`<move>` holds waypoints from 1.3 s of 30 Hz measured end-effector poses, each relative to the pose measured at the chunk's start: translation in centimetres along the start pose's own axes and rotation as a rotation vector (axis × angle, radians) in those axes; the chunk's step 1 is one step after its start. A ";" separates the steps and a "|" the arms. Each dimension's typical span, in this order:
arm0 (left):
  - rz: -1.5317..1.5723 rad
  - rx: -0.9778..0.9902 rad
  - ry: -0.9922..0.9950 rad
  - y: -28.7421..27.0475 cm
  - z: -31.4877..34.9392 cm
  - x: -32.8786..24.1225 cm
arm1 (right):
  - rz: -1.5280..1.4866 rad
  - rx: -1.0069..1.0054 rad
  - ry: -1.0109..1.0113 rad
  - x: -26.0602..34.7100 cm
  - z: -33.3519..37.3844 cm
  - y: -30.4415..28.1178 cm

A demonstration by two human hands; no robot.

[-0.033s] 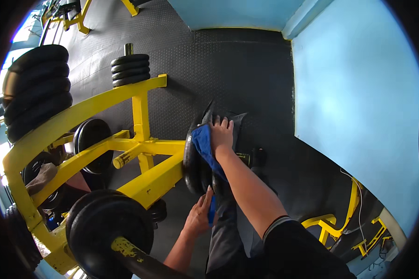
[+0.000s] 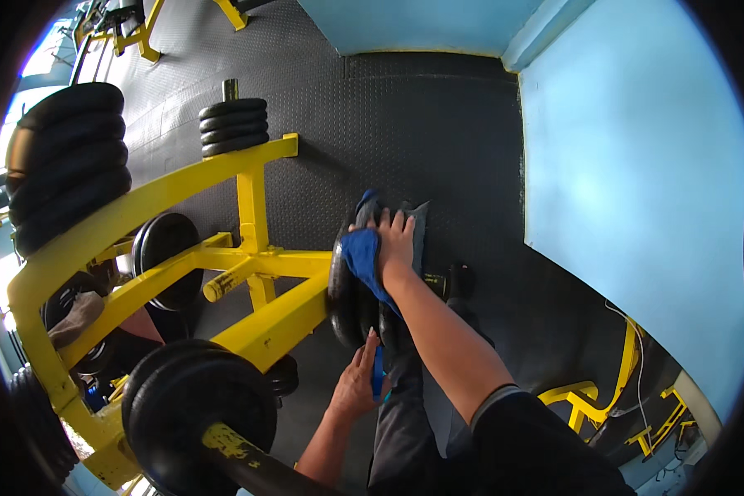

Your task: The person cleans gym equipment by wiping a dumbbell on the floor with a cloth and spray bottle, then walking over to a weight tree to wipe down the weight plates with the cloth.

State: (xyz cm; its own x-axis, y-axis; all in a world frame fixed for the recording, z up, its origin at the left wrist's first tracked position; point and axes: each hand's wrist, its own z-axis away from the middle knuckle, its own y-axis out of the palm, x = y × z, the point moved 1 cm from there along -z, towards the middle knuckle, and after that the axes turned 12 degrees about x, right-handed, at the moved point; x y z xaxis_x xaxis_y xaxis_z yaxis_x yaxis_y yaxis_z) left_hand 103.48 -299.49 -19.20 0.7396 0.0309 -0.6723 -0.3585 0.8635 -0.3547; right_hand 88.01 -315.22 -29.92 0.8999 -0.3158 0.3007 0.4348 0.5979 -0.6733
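Now the cloth (image 2: 360,253) peeks blue beyond the plates (image 2: 341,307) — my right hand (image 2: 396,246) spread over it, left hand (image 2: 357,385) beside them, grip unclear.

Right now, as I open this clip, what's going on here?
A person's right hand lies, fingers spread, on a blue cloth draped over black weight plates at the end of a yellow rack. The left hand is by the plates' lower edge, with a blue item at its palm, too hidden to identify.
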 end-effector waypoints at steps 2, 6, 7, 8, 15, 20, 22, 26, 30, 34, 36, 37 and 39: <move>0.091 -0.077 -0.026 -0.4 -0.1 1.2 | 0.198 -0.095 -0.195 2.2 3.0 3.5; -0.187 0.021 0.140 2.9 2.3 4.3 | 0.040 0.152 -0.761 2.4 10.9 5.0; -0.178 0.029 0.305 3.3 2.6 3.9 | 0.206 0.161 -0.797 1.8 11.0 5.3; -0.173 0.034 0.320 4.0 3.5 4.1 | 0.371 0.174 -0.826 1.4 10.8 5.6; -0.003 0.009 -0.122 3.1 4.1 3.7 | -0.149 0.089 -0.260 2.4 0.6 0.0; -0.120 -0.098 0.028 -0.3 -0.8 0.2 | -0.363 0.410 0.026 0.7 -5.9 -0.1; 0.039 -0.099 -0.062 -0.7 -0.9 0.6 | -0.021 0.138 -0.247 2.4 -0.1 0.4; 0.081 0.039 -0.230 -0.7 -2.4 -0.7 | 0.001 -0.079 -0.523 0.0 4.3 0.7; -0.083 0.015 -0.148 -0.8 -2.6 -0.3 | -0.079 0.245 -0.443 -2.2 -2.7 -1.4; -0.040 -0.015 -0.270 0.2 -3.0 -0.2 | -0.475 0.807 -0.271 -6.3 -12.1 1.2; -0.027 -0.058 -0.279 0.8 -2.6 0.6 | -0.857 1.009 -0.298 -8.6 -15.0 3.6; -0.010 -0.048 -0.298 1.4 -2.9 0.4 | -0.546 0.885 -0.816 -11.9 -17.8 7.1; -0.019 -0.046 -0.371 1.0 -2.4 0.1 | -1.290 1.060 -0.234 -13.3 -17.8 10.4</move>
State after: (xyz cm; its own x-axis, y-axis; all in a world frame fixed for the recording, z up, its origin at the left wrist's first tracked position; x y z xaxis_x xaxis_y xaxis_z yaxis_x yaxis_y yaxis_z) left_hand 101.87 -299.86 -21.21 0.8995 0.2031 -0.3869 -0.3619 0.8425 -0.3990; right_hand 80.00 -317.96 -52.92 -0.0924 -0.9091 0.4063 0.5803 0.2824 0.7639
